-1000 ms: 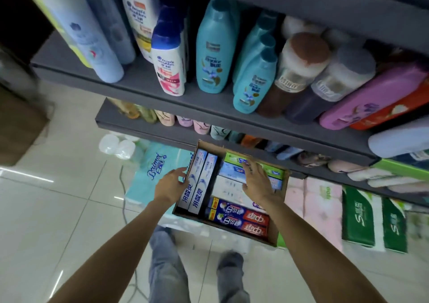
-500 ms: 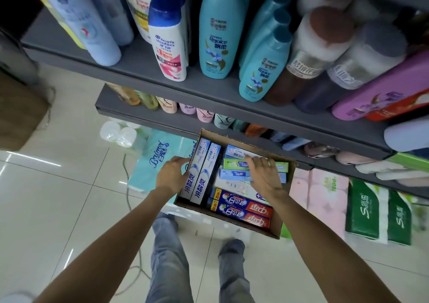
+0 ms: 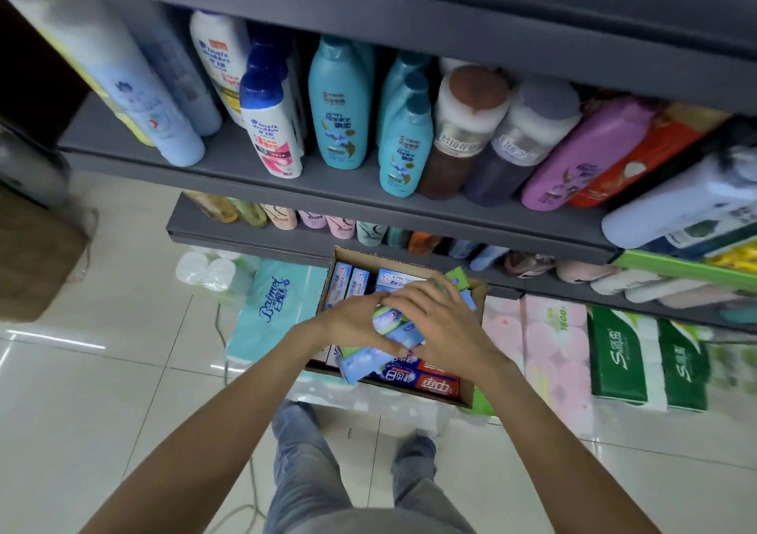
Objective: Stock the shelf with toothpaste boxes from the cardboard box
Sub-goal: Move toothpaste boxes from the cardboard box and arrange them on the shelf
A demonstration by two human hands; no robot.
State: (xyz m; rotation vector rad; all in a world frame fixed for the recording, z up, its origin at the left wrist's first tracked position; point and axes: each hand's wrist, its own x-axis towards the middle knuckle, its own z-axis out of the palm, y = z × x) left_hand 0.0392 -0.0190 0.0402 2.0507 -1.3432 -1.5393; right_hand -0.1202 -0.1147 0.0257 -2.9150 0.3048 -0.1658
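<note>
Blue toothpaste boxes (image 3: pixel 395 329) gripped by both hands' fingers (image 3: pixel 413 294).

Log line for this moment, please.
phase: lifting stock | both hands: left hand and right hand gripping toothpaste boxes | over: cardboard box | shelved: none yet

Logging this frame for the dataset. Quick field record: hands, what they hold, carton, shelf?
left hand: gripping a bundle of toothpaste boxes from the left
right hand: curled over the same bundle from the right
bundle: blue and green boxes, lifted above the carton, tilted
carton: open, on packs below the shelves; red boxes at its near edge, pale blue ones at far left
shelf above: shampoo bottles, upright
toothpaste on shelf: none visible
</note>
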